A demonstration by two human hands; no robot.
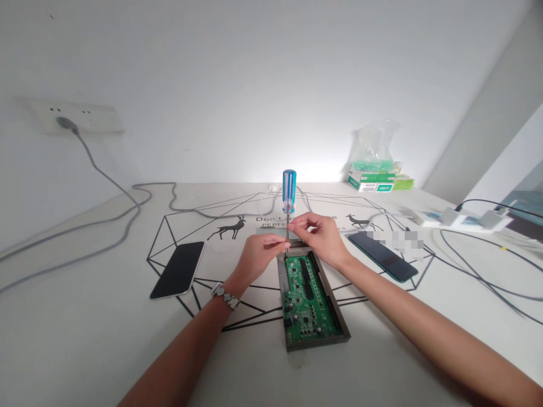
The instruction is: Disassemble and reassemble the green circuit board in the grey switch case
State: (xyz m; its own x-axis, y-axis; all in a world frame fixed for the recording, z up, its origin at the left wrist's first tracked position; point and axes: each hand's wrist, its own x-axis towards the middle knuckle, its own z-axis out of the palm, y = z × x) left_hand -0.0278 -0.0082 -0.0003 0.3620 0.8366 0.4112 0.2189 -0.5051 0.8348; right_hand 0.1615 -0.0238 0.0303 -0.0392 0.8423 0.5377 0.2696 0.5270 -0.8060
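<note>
- Tabletop (106,339) lettering (266,219) reads "Don't" and "PERFE", partly blocked from view.
- Right hand (320,234) pinches the screwdriver (289,189) shaft; left hand (259,253) pinches lower down.
- Screwdriver stands upright at the circuit board's (302,285) far end.

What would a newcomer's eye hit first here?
The blue-handled screwdriver, standing upright near the middle, with the right grip on its shaft and the left grip by its lower end. Next, the bright green circuit board in its open case just below. Then the dark left phone and right phone, flanking the work.
</note>
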